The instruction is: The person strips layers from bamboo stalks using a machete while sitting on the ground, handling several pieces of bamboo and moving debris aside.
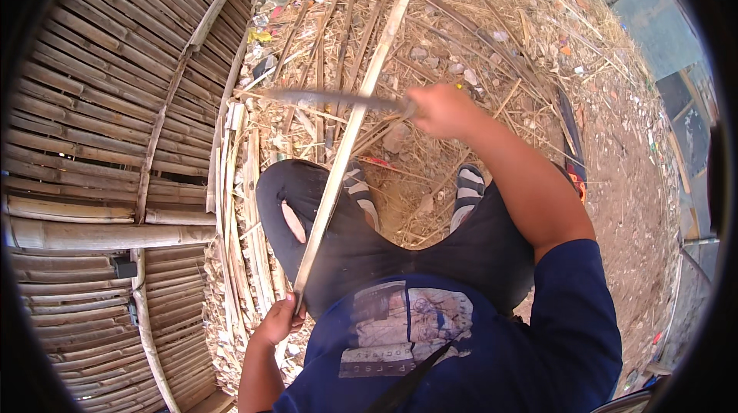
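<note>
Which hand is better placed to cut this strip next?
Probably the right hand: it grips the knife, whose blade crosses the pale strip in view. The left hand holds the strip's near end.

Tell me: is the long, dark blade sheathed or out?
Out: the blade extends bare from the right hand across the pale wooden strip.

Navy short-sleeved shirt [507, 344], printed front [384, 328], ripped dark trousers [453, 271], banded footwear [469, 191]

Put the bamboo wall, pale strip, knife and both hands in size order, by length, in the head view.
1. Bamboo wall
2. Pale strip
3. Knife
4. Left hand and right hand: too alike to rank
</note>
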Available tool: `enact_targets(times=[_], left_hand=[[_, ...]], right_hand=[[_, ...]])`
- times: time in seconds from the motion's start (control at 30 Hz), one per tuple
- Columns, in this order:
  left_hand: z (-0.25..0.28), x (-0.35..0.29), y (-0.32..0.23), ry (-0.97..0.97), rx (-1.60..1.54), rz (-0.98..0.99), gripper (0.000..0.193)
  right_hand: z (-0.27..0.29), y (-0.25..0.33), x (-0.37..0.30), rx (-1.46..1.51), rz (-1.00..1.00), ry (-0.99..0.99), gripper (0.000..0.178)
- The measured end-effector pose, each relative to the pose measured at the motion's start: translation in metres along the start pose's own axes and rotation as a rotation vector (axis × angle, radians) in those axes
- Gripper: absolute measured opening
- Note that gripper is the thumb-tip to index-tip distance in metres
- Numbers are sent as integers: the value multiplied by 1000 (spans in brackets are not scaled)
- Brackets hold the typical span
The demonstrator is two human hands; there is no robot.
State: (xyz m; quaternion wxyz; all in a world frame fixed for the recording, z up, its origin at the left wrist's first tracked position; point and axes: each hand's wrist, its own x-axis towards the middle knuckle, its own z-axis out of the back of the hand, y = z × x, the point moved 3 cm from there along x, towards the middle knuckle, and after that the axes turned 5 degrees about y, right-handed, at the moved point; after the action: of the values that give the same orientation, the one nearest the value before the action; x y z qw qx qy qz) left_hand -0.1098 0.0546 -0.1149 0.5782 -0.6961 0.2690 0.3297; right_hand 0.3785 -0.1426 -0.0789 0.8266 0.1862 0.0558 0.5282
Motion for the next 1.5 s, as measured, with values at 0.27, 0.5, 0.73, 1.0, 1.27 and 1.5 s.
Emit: enact_targets(times=[0.27, 0.5, 0.73, 1.0, 1.27, 1.5], left_hand=[[-27, -12, -1, -847, 633, -288, 46], [-26, -7, -1, -794, 881, -480, 42], [-9, 2, 17, -735, 893, -477, 38], [-9, 4, 14, -753, 955, -466, 33], [-14, 1, 12, -844, 1003, -476, 35], [-12, 2, 9, -843, 1086, -414, 37]], right_hand=[[7, 12, 0, -75, 116, 152, 27], [20, -9, -7, 142, -155, 24, 27], [18, 23, -5, -23, 147, 165, 23], [37, -35, -8, 267, -219, -66, 20], [36, 26, -10, -30, 134, 230, 22], [50, -51, -17, 210, -256, -97, 26]])
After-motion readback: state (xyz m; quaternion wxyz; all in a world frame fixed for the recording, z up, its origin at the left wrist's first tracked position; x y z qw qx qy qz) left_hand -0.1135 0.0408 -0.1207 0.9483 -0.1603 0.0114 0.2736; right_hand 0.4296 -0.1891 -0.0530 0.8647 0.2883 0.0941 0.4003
